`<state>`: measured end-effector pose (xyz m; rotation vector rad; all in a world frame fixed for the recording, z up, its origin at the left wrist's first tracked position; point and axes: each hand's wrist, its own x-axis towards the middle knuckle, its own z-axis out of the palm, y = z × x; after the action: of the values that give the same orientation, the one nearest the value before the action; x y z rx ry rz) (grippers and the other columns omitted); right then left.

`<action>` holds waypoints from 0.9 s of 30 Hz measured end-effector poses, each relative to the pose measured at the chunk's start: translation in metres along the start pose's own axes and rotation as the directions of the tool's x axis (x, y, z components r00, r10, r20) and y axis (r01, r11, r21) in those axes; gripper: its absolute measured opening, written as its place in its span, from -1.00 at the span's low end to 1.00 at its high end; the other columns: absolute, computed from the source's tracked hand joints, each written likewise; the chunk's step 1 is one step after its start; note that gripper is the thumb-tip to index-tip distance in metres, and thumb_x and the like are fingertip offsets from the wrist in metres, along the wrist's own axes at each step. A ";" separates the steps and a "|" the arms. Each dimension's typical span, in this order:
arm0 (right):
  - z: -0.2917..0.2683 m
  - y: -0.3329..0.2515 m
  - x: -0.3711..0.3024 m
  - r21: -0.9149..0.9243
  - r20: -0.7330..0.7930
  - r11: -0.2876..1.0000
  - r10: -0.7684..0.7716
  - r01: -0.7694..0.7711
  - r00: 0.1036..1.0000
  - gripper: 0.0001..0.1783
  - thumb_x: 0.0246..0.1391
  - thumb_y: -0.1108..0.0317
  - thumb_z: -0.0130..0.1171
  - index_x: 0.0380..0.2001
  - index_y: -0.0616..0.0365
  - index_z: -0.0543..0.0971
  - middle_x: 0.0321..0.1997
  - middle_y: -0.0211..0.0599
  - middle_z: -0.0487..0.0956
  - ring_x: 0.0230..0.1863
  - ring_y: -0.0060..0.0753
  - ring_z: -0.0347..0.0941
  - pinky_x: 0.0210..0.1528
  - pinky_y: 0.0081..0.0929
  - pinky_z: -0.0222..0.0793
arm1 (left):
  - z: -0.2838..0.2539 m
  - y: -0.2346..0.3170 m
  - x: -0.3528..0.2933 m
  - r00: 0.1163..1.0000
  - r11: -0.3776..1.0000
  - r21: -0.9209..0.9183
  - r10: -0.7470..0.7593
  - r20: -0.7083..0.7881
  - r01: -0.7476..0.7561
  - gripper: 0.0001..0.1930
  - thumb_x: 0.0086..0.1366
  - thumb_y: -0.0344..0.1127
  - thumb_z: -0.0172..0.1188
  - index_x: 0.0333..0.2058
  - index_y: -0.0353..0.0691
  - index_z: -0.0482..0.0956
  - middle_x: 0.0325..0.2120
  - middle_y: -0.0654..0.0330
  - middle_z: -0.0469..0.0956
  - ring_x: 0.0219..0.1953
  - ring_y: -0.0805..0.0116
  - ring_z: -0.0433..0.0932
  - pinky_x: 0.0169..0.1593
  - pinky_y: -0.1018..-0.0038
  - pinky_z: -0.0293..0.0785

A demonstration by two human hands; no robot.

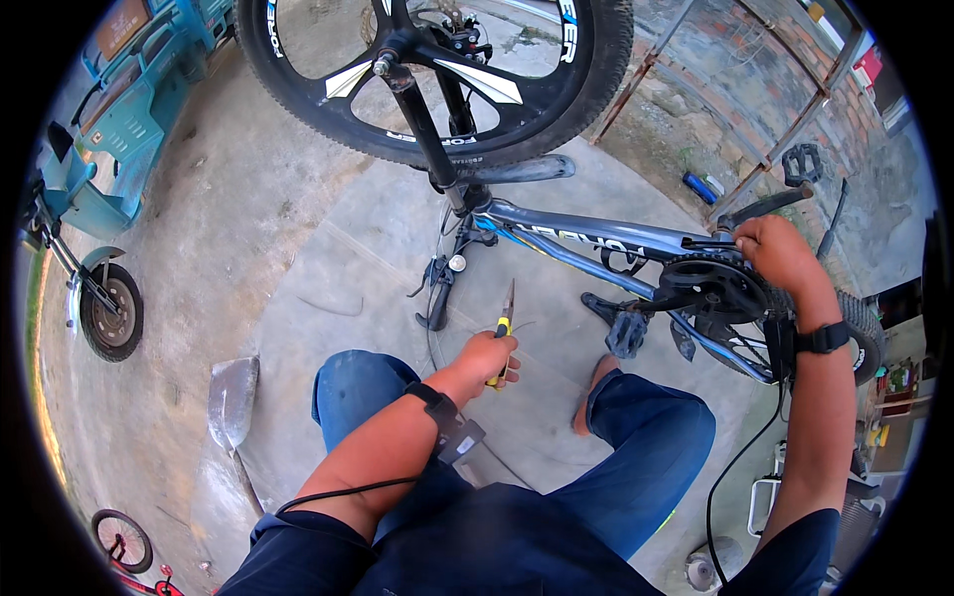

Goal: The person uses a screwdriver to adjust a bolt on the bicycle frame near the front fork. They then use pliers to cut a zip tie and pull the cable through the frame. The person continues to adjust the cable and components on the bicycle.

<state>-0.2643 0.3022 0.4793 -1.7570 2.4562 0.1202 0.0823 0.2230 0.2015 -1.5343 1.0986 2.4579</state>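
Note:
My left hand (482, 360) is closed round the yellow-and-black handles of a pair of long-nose pliers (504, 326), whose jaws point away from me. At the right, my right hand (777, 256) reaches over the grey-blue frame of a bicycle (542, 217). Its fingers are pinched at the end of a thin black cable (708, 244), just above the chainring (711, 286); the fingertips are partly hidden. The bicycle is turned upside down, with its black front wheel (477, 147) raised at the far side and the handlebar down on the concrete.
Pedals (626, 334) jut out near my right foot. A shovel (235, 402) lies at the left, with a thin wire (333, 310) on the ground beyond it. A turquoise three-wheeler (134, 149) stands far left. Metal railing (765, 159) and a blue cylinder (701, 187) are at the far right.

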 end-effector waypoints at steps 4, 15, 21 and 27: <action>0.000 0.007 -0.021 -0.034 -0.196 0.999 0.013 -0.020 0.981 -0.76 0.00 0.30 0.18 -0.31 0.22 0.63 -0.33 0.02 0.60 -0.24 0.11 0.53 -0.17 -0.13 0.42 | -0.005 0.018 -0.028 0.999 0.998 -0.053 -0.022 0.031 0.024 -0.66 0.38 -0.16 -0.09 -0.02 -0.28 0.33 -0.26 -0.02 0.60 -0.35 0.14 0.64 -0.52 0.40 0.41; -0.004 -0.044 -0.156 0.414 -0.509 0.888 0.045 0.199 0.860 -0.76 0.04 0.46 0.18 -0.19 0.30 0.55 -0.43 -0.16 0.55 -0.40 -0.28 0.49 -0.29 -0.40 0.39 | -0.069 0.058 -0.157 0.817 0.881 0.319 0.453 -0.358 -0.349 -0.69 0.27 -0.08 0.08 -0.17 -0.19 0.45 -0.45 0.16 0.53 -0.46 0.34 0.53 -0.37 0.41 0.45; 0.031 -0.048 -0.199 0.736 -0.266 0.658 0.070 0.156 0.961 -0.79 0.08 0.47 0.20 -0.19 0.26 0.56 -0.50 -0.35 0.52 -0.51 -0.65 0.33 -0.45 -0.60 0.28 | -0.134 0.063 -0.220 0.601 0.764 0.611 0.593 -0.536 -0.208 -0.43 0.12 -0.09 0.27 0.03 -0.32 0.45 -0.46 0.22 0.47 -0.47 0.46 0.44 -0.45 0.49 0.35; 0.082 -0.090 -0.149 0.739 0.001 0.664 -0.169 0.113 0.986 -0.74 0.04 0.40 0.23 -0.19 0.29 0.57 -0.43 -0.17 0.62 -0.45 -0.37 0.54 -0.36 -0.47 0.43 | -0.213 0.023 -0.183 0.633 0.769 0.636 0.464 -0.620 0.059 -0.38 0.06 -0.06 0.37 -0.02 -0.42 0.49 -0.45 0.13 0.53 -0.47 0.36 0.48 -0.38 0.41 0.43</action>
<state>-0.1273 0.4235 0.4200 -1.4894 1.8633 -0.7230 0.3303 0.1393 0.3057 -2.2808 2.0329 1.1709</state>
